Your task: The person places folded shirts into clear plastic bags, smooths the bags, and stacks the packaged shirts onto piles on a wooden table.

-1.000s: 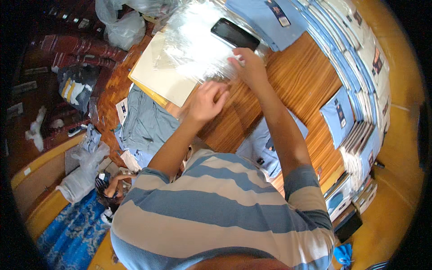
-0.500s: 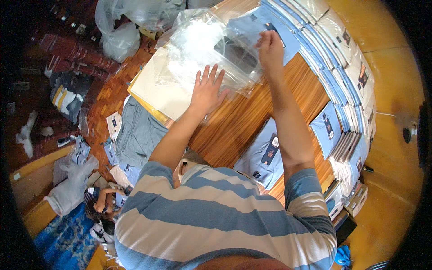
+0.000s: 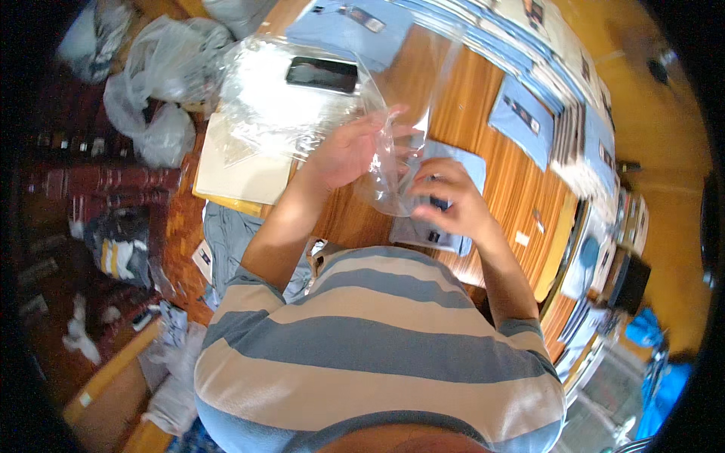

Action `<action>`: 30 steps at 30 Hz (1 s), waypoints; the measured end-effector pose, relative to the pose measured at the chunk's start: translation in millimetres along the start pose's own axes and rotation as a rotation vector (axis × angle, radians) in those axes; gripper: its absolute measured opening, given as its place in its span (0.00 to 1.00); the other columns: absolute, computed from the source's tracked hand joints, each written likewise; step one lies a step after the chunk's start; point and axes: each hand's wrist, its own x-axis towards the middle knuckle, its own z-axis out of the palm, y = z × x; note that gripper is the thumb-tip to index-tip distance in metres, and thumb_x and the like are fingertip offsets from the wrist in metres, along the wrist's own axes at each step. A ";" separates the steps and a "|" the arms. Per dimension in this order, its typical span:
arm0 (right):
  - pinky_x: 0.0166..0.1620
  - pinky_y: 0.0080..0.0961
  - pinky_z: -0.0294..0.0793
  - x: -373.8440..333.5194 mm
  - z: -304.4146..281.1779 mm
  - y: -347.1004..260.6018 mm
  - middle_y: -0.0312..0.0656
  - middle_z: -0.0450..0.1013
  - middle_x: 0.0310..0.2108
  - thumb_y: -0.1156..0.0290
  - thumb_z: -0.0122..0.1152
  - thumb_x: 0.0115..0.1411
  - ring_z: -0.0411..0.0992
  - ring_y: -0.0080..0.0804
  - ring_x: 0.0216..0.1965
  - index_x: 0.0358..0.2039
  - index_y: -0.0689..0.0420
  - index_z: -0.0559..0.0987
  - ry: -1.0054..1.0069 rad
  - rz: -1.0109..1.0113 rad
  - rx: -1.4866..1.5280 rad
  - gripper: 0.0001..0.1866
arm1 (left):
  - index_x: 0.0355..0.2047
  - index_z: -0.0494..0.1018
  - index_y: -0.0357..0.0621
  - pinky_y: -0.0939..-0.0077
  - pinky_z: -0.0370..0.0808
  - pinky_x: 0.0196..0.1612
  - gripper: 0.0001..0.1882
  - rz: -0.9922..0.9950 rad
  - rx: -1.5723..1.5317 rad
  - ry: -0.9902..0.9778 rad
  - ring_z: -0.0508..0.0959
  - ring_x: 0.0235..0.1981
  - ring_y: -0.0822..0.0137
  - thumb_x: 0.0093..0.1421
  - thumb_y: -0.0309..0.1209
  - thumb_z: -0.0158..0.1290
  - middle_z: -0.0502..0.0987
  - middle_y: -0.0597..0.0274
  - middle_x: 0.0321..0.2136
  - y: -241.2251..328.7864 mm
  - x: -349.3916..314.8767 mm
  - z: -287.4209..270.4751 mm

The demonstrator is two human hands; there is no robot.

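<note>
A clear plastic bag (image 3: 385,174) stands loosely lifted above the wooden table, its lower part between my hands. My left hand (image 3: 351,151) is against the bag on its left side, fingers stretched out and apart, partly seen through the film. To the right, my right hand (image 3: 453,200) is beside the bag's edge with fingers bent and a gap between thumb and forefinger. Beneath that hand lies a folded light blue shirt (image 3: 464,162) with a dark tag. A pile of clear bags (image 3: 260,98) lies left of the hands, and a black phone (image 3: 323,75) rests on it.
Stacks of bagged folded shirts (image 3: 521,45) line the table's far and right edges. One blue folded shirt (image 3: 521,117) lies before them. Cream sheets (image 3: 245,170) sit at the table's left edge. Grey cloth (image 3: 230,234) hangs below them, and stuffed plastic bags (image 3: 162,132) stand on the floor.
My right hand has come back from the far side toward me. A clear bag is now raised between my hands. My left hand has lifted off the bag pile. The head view has shifted.
</note>
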 end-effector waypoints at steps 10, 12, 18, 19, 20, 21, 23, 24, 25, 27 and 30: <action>0.35 0.25 0.81 -104.7 11.3 57.7 0.41 0.82 0.33 0.66 0.71 0.64 0.81 0.29 0.29 0.44 0.63 0.82 0.578 0.943 0.940 0.15 | 0.75 0.50 0.42 0.36 0.69 0.63 0.59 -0.267 -0.162 -0.257 0.66 0.68 0.40 0.60 0.78 0.37 0.60 0.35 0.70 -59.5 103.2 20.5; 0.27 0.24 0.78 -106.1 -11.9 71.8 0.40 0.81 0.30 0.64 0.72 0.64 0.79 0.26 0.23 0.40 0.64 0.83 0.653 1.011 0.658 0.15 | 0.74 0.51 0.41 0.38 0.73 0.60 0.58 -0.307 0.144 -0.084 0.68 0.66 0.41 0.60 0.77 0.39 0.61 0.35 0.69 -56.5 107.4 7.9; 0.25 0.21 0.75 -120.2 -29.5 128.7 0.36 0.80 0.28 0.64 0.74 0.62 0.74 0.21 0.22 0.33 0.60 0.83 0.638 0.806 0.309 0.12 | 0.53 0.76 0.33 0.68 0.85 0.40 0.19 -0.395 0.566 0.166 0.87 0.40 0.61 0.69 0.34 0.58 0.84 0.49 0.47 -67.9 122.7 4.5; 0.25 0.21 0.75 -119.8 -31.2 133.9 0.36 0.80 0.28 0.64 0.74 0.62 0.74 0.21 0.23 0.32 0.60 0.83 0.647 0.878 0.563 0.12 | 0.52 0.76 0.33 0.70 0.85 0.39 0.18 -0.357 0.613 0.237 0.87 0.38 0.62 0.69 0.34 0.58 0.84 0.50 0.46 -75.2 128.1 -6.0; 0.26 0.21 0.75 -117.9 -33.5 142.2 0.36 0.80 0.29 0.65 0.74 0.62 0.75 0.21 0.24 0.32 0.60 0.83 0.648 0.939 0.820 0.11 | 0.51 0.76 0.33 0.72 0.85 0.38 0.17 -0.315 0.663 0.311 0.87 0.37 0.63 0.69 0.34 0.58 0.84 0.50 0.45 -80.2 134.5 -19.1; 0.28 0.21 0.77 -125.4 -33.7 155.5 0.37 0.80 0.30 0.68 0.72 0.63 0.75 0.21 0.25 0.31 0.60 0.83 0.484 0.937 0.871 0.09 | 0.50 0.77 0.33 0.73 0.85 0.36 0.17 -0.277 0.680 0.347 0.86 0.35 0.64 0.69 0.34 0.59 0.85 0.51 0.43 -84.4 139.2 -33.2; 0.29 0.20 0.76 -129.8 -21.4 185.6 0.37 0.80 0.28 0.69 0.71 0.63 0.75 0.21 0.26 0.33 0.60 0.84 0.451 1.011 0.806 0.07 | 0.47 0.78 0.33 0.76 0.83 0.33 0.15 -0.210 0.712 0.419 0.86 0.32 0.66 0.68 0.33 0.60 0.85 0.53 0.40 -95.2 148.4 -63.1; 0.30 0.20 0.76 -135.3 -12.9 199.7 0.37 0.80 0.28 0.70 0.71 0.63 0.75 0.21 0.26 0.35 0.60 0.84 0.436 1.054 0.773 0.07 | 0.46 0.79 0.33 0.77 0.83 0.33 0.15 -0.187 0.805 0.440 0.86 0.31 0.67 0.68 0.33 0.60 0.86 0.53 0.39 -97.8 155.0 -75.1; 0.29 0.19 0.75 -136.0 -4.6 219.3 0.37 0.80 0.25 0.70 0.72 0.62 0.76 0.22 0.26 0.37 0.61 0.86 0.443 1.054 0.695 0.08 | 0.45 0.79 0.33 0.77 0.82 0.32 0.14 -0.166 0.899 0.460 0.85 0.30 0.68 0.67 0.33 0.60 0.86 0.53 0.38 -98.5 163.2 -87.6; 0.28 0.19 0.74 -134.2 5.8 250.9 0.37 0.80 0.25 0.68 0.74 0.61 0.76 0.21 0.25 0.37 0.62 0.86 0.425 0.981 0.418 0.10 | 0.43 0.80 0.33 0.76 0.80 0.32 0.14 -0.111 1.078 0.513 0.85 0.29 0.68 0.66 0.34 0.62 0.86 0.53 0.36 -102.2 169.2 -90.5; 0.28 0.19 0.73 -128.7 8.0 261.5 0.36 0.80 0.24 0.65 0.76 0.59 0.76 0.20 0.26 0.34 0.63 0.87 0.408 0.945 0.270 0.13 | 0.40 0.81 0.35 0.69 0.79 0.33 0.15 0.031 1.348 0.618 0.85 0.29 0.64 0.62 0.36 0.64 0.85 0.53 0.32 -99.4 176.5 -77.7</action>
